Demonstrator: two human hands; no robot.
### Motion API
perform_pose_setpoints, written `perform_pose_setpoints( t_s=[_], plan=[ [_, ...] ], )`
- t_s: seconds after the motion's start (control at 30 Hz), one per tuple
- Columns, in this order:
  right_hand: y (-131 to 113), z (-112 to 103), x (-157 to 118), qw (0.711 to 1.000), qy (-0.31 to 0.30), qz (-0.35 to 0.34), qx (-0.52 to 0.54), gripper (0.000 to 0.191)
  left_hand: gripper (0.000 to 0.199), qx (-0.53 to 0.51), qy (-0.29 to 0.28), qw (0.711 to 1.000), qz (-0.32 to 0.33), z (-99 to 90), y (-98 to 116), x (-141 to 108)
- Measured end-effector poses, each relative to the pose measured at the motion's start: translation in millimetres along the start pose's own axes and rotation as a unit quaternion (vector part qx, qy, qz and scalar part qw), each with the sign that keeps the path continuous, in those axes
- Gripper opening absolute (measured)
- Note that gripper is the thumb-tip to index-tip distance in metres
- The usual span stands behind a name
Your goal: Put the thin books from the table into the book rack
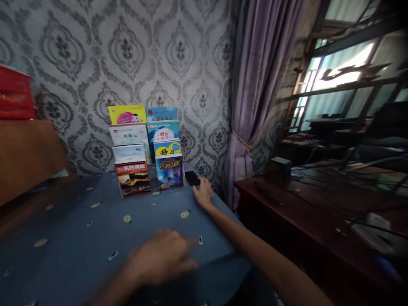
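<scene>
My right hand point(204, 193) reaches to the far right part of the table, fingers and thumb at the near right edges of a flat black smartphone point(191, 178). The phone lies beside a stepped rack of children's books. My left hand point(161, 257), smeared by motion, hovers over the near part of the table, thumb and forefinger apart, nothing seen in it. In front on the rack stand a blue book point(170, 172) and a red-and-black book point(133, 178). Behind them rise a yellow book point(126, 112), a pale book point(129, 134) and several others, all upright.
A dark blue cloth point(105, 229) with small yellow prints covers the table. Patterned wallpaper point(127, 55) and a purple curtain point(255, 85) stand behind. At right is a dark red desk point(306, 216) with cables. A red box point(14, 93) sits on a brown wooden piece point(28, 153) at left.
</scene>
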State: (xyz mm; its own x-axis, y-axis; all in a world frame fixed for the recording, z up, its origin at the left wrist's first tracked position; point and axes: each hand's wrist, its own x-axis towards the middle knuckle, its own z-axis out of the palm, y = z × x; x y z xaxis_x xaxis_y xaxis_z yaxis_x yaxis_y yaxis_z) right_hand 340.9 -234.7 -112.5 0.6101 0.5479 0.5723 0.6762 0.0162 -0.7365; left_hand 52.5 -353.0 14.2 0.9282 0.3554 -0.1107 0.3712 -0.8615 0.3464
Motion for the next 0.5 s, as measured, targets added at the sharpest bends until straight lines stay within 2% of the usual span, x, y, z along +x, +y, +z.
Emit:
perform_pose_setpoints(
  t_s=[0.07,0.1,0.17,0.27,0.37,0.5],
  plan=[
    [4.7,-0.7,4.1,1.000,0.013,0.015,-0.010,0.046,0.035,-0.041,0.035,0.998,-0.017,1.5,-33.0,31.7],
    [7.3,-0.4,5.4,1.000,0.016,0.018,-0.012,0.047,0.029,-0.076,0.088,0.993,-0.026,5.3,-52.8,46.2],
    [11.5,1.0,7.6,1.000,0.014,0.008,-0.009,0.045,0.021,-0.172,0.245,0.953,-0.046,14.9,-93.0,69.2],
    [11.0,5.0,15.3,0.999,0.001,-0.041,0.020,0.042,0.024,-0.213,0.340,0.912,-0.085,19.9,-140.1,88.1],
    [-1.9,12.7,33.0,0.994,-0.014,-0.091,0.064,0.046,0.031,-0.217,0.427,0.871,-0.105,3.4,-165.1,97.7],
    [-33.6,28.4,67.5,0.986,-0.038,-0.119,0.110,0.057,0.044,-0.196,0.519,0.827,-0.096,-39.0,-176.3,115.9]
  ],
)
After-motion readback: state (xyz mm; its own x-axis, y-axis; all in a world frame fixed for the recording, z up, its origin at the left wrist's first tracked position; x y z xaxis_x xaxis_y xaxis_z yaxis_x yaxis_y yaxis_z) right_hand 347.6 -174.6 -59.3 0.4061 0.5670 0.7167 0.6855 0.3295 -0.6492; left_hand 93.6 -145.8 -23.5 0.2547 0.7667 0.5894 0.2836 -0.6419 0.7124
